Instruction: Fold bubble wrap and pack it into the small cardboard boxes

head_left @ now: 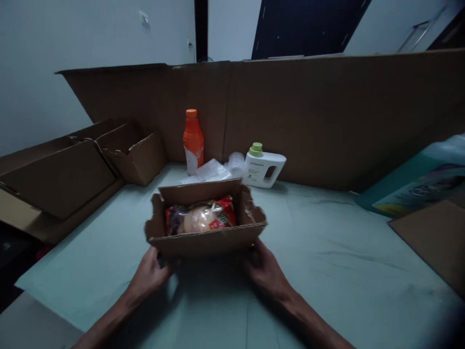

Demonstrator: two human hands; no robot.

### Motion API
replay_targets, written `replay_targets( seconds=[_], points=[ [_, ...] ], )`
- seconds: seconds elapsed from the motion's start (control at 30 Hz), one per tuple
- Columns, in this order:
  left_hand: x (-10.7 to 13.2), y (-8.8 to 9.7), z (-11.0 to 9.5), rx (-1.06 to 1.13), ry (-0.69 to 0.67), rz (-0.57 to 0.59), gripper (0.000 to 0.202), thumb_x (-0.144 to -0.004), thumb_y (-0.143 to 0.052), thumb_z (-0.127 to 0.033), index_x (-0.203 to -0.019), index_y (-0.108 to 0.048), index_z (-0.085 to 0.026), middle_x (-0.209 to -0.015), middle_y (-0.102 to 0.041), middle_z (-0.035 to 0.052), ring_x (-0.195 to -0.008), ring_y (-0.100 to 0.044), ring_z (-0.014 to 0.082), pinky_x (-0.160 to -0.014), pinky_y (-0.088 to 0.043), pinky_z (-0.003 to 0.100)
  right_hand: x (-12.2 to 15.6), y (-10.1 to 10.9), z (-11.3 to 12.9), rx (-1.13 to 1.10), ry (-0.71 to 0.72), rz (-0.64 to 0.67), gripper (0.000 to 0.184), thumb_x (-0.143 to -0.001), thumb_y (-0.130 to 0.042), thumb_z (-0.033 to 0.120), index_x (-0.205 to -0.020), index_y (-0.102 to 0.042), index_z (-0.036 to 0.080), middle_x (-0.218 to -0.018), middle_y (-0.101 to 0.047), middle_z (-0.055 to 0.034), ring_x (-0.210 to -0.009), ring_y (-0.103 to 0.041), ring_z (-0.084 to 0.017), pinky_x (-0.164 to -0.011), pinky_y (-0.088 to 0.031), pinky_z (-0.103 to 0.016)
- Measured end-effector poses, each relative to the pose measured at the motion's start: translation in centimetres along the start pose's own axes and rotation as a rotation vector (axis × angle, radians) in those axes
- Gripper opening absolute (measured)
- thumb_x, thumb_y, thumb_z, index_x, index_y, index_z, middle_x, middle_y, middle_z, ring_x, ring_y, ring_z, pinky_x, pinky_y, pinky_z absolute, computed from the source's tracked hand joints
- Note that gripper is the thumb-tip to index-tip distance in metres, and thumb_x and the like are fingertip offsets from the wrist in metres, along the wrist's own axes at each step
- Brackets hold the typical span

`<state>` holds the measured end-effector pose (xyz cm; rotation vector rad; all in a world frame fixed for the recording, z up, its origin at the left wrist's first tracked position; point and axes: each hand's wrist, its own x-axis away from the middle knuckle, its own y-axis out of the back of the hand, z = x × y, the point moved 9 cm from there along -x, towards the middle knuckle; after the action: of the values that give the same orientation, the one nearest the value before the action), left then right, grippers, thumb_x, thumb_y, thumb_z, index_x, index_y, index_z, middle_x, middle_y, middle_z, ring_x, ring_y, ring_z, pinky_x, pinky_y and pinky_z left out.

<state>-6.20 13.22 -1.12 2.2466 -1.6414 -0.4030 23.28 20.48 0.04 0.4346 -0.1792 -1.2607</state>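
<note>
A small open-topped cardboard box (pixel 210 242) is held between my two hands above the table, tilted so that its inside shows. Inside lies a shiny packet (pixel 203 218) with red ends and a clear middle showing something pale. My left hand (pixel 152 271) grips the lower left corner of the box, the fingers partly under it. On the other side, my right hand (pixel 263 271) holds the lower right corner, most of its fingers hidden beneath. Just behind the box are some bubble wrap (pixel 214 170), an orange bottle (pixel 193 140) and a white jug with a green cap (pixel 263 167).
A tall cardboard panel (pixel 308 121) stands along the back of the table. Other cardboard boxes (pixel 145 155) are at the left. A large bottle of teal liquid (pixel 417 179) leans at the right beside a cardboard flap (pixel 432 232). A pale green sheet (pixel 327 291) covers the table.
</note>
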Motion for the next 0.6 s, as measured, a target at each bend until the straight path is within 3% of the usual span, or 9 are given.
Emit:
replay_targets(
  seconds=[0.17, 0.3, 0.37, 0.43, 0.5, 0.6],
  points=[
    [-4.1, -7.1, -6.0, 0.170, -0.234, 0.166, 0.047, -0.071, -0.066, -0.034, -0.115, -0.061, -0.016, -0.116, -0.067, 0.0134, -0.115, -0.061, 0.0316, -0.099, -0.052, 0.044, 0.1, 6.7, -4.2, 0.110, -0.212, -0.208, 0.048, -0.076, -0.063, 0.051, -0.112, -0.062, 0.019, -0.096, -0.076, -0.0093, -0.089, -0.071, -0.030, -0.074, -0.058, -0.037],
    [-7.0, -9.8, -7.2, 0.310, -0.236, 0.272, 0.064, -0.069, -0.063, -0.019, -0.132, -0.054, -0.018, -0.132, -0.061, 0.0137, -0.121, -0.058, 0.0310, -0.102, -0.049, 0.041, -1.4, 8.0, -5.6, 0.099, -0.136, -0.289, 0.048, -0.079, -0.061, 0.052, -0.114, -0.058, 0.020, -0.101, -0.075, -0.0090, -0.094, -0.072, -0.029, -0.080, -0.058, -0.039],
    [-7.9, -10.0, -6.6, 0.345, -0.216, 0.323, 0.068, -0.068, -0.060, -0.016, -0.135, -0.053, -0.019, -0.133, -0.062, 0.0125, -0.116, -0.061, 0.0276, -0.099, -0.050, 0.038, -2.0, 7.9, -5.9, 0.100, -0.084, -0.301, 0.044, -0.082, -0.059, 0.050, -0.116, -0.057, 0.021, -0.107, -0.074, -0.0084, -0.097, -0.071, -0.028, -0.085, -0.057, -0.039],
    [-9.2, -9.1, -6.0, 0.245, -0.250, 0.313, 0.063, -0.067, -0.056, -0.015, -0.130, -0.059, -0.018, -0.123, -0.068, 0.0107, -0.111, -0.064, 0.0254, -0.094, -0.052, 0.035, -2.4, 7.7, -6.2, 0.119, -0.078, -0.286, 0.042, -0.085, -0.058, 0.049, -0.117, -0.057, 0.022, -0.108, -0.074, -0.0080, -0.099, -0.070, -0.027, -0.087, -0.057, -0.040],
    [-11.2, -7.2, -5.8, 0.071, -0.297, 0.227, 0.050, -0.068, -0.054, -0.017, -0.116, -0.068, -0.016, -0.112, -0.072, 0.0100, -0.107, -0.065, 0.0261, -0.092, -0.052, 0.036, -2.4, 7.6, -6.5, 0.145, -0.087, -0.268, 0.041, -0.086, -0.057, 0.049, -0.116, -0.058, 0.022, -0.109, -0.074, -0.0084, -0.099, -0.070, -0.028, -0.088, -0.057, -0.040],
    [-15.9, -4.8, -6.9, -0.095, -0.320, 0.073, 0.039, -0.071, -0.054, -0.020, -0.106, -0.071, -0.014, -0.113, -0.071, 0.0115, -0.108, -0.063, 0.0280, -0.092, -0.050, 0.038, -2.3, 7.8, -6.7, 0.180, -0.090, -0.265, 0.041, -0.086, -0.055, 0.048, -0.117, -0.059, 0.021, -0.113, -0.074, -0.0095, -0.102, -0.070, -0.029, -0.087, -0.057, -0.041]
  ],
)
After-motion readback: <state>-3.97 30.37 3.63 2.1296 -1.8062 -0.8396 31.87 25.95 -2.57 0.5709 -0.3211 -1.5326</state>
